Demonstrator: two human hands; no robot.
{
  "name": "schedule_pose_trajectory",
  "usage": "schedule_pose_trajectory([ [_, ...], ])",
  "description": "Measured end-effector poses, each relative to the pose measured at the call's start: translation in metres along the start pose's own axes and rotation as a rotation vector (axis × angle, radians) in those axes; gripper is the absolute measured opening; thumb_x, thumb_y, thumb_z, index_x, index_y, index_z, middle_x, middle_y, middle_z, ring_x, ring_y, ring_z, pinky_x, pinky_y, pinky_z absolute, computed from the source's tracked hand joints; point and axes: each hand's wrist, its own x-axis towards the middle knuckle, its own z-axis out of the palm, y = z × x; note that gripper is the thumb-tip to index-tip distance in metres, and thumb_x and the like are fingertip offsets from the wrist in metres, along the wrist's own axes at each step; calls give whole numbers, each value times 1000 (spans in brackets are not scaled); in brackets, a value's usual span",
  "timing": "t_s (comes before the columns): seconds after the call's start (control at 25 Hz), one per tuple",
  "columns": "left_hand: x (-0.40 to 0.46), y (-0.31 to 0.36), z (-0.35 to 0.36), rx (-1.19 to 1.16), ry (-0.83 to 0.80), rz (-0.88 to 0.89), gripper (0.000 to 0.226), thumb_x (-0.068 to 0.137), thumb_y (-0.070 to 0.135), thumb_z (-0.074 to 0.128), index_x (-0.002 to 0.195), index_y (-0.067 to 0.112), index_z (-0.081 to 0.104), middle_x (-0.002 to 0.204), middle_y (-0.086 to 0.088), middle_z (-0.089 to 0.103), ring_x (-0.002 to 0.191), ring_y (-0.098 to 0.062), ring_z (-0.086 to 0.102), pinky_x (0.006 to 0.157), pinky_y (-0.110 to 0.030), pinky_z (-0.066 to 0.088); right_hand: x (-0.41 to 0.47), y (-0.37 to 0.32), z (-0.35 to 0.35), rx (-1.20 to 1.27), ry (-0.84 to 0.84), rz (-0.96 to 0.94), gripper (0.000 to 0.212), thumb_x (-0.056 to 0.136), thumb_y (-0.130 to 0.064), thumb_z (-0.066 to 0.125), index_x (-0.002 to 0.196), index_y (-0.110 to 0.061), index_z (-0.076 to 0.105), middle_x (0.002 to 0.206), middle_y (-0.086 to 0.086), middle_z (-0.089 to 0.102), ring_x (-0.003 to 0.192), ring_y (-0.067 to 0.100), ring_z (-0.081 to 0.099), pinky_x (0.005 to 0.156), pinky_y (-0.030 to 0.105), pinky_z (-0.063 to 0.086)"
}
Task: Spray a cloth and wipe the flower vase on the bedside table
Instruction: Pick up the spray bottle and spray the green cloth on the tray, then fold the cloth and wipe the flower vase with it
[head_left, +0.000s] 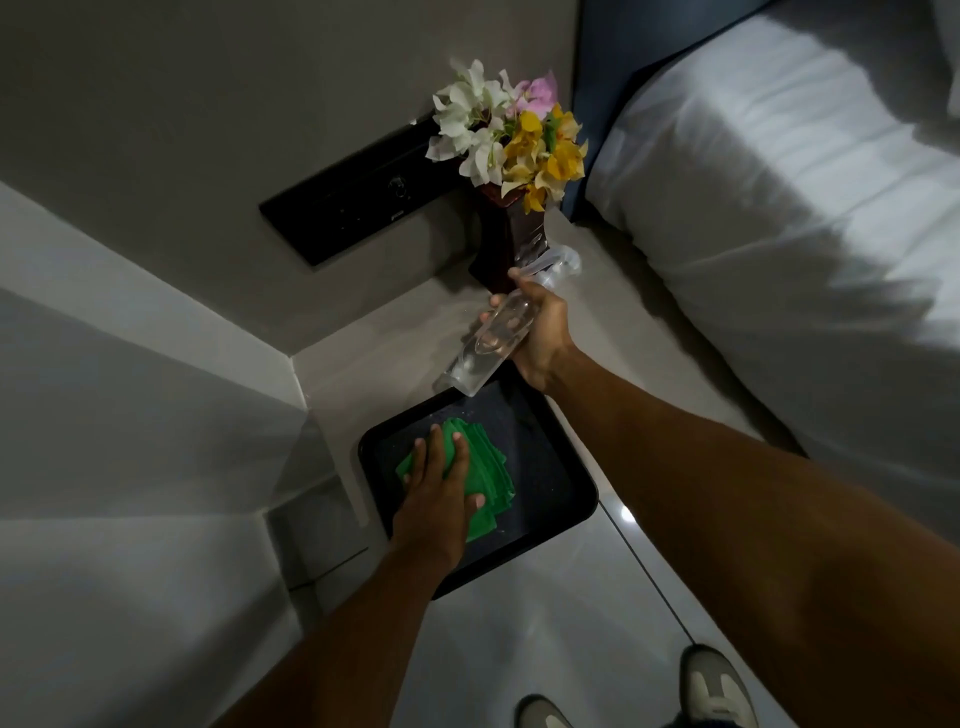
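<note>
I observed the black tray (566, 483) overhanging the bedside table's (395, 353) front edge. On the tray lay the folded green cloth (491, 478); my left hand (439, 493) rested flat upon it, fingers spread open. Just behind the tray, my right hand (540, 332) gripped the clear spray bottle (488, 343), tilted, fingers wrapped closed. Farther behind stood the dark vase (501, 244) holding flowers (511, 135).

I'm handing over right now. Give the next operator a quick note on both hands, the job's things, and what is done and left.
Left hand: flat on the folded green cloth in the black tray, not gripping it.
Right hand: holding the clear spray bottle above the tray's far edge.
Dark vase with flowers stands upright on the bedside table, untouched.
Spraying: cannot tell. Left: wipe the vase.
</note>
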Motion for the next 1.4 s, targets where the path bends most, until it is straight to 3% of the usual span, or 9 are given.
schedule_pose_trajectory([
  [0.32,-3,-2,3,-135,18,0,76,100,27,51,157,21,1,165,-6,-17,151,-29,-18,123,-50,4,-27,55,33,-412,144,-587,21,99,-16,54,117,-5,58,99,19,66,93,34,65,86,44,53],
  [0.44,-5,-3,6,-140,43,9,77,99,27,51,157,21,2,166,-7,-16,152,-28,-16,124,-48,3,-28,61,45,-736,-12,-719,37,98,-25,55,125,1,57,112,9,65,105,24,63,94,35,51],
  [0.68,-2,-7,8,-200,50,29,80,96,24,56,157,18,4,166,-10,-13,152,-30,-15,124,-50,9,-11,76,53,-1400,-362,-699,50,97,-42,49,133,-8,50,118,10,62,113,32,58,98,54,45],
  [0.88,-2,-8,13,-194,82,36,80,96,26,56,157,20,4,166,-9,-13,152,-29,-15,124,-51,8,-2,63,46,-1385,-367,-608,62,92,-50,53,137,-10,42,124,8,60,114,25,57,99,52,45],
  [1.04,-5,-6,10,-191,81,41,81,97,26,56,157,20,2,166,-9,-12,152,-29,-14,124,-51,10,-16,54,45,-1404,-265,-528,110,78,-68,64,156,-18,3,163,8,22,148,28,24,120,56,18],
  [1.12,-8,-5,8,-201,84,20,82,97,27,56,157,20,1,166,-8,-12,152,-28,-13,124,-50,11,-42,58,29,-1387,-200,-655,107,83,-64,61,157,-15,2,166,8,13,151,24,16,121,53,9],
  [1.2,-10,-4,7,-278,89,4,84,97,26,55,157,21,-3,166,-5,-12,152,-24,-13,125,-47,12,-75,72,-10,-1497,-332,-729,95,89,-43,60,158,-12,2,168,8,7,153,21,9,121,57,10],
  [1.28,-11,-9,5,-357,120,22,77,99,16,49,157,17,-2,167,-3,-6,153,-21,-8,125,-44,15,-110,87,-51,-1697,-565,-543,98,84,-31,61,158,-15,-2,168,4,-4,154,19,-1,120,60,10],
  [1.4,-7,-32,-1,-396,178,84,69,95,-9,41,156,12,15,166,-4,14,153,-18,10,123,-39,22,-112,105,-74,-1990,-733,-359,108,83,-41,63,157,-14,-10,166,4,-18,153,19,-16,122,47,8],
])
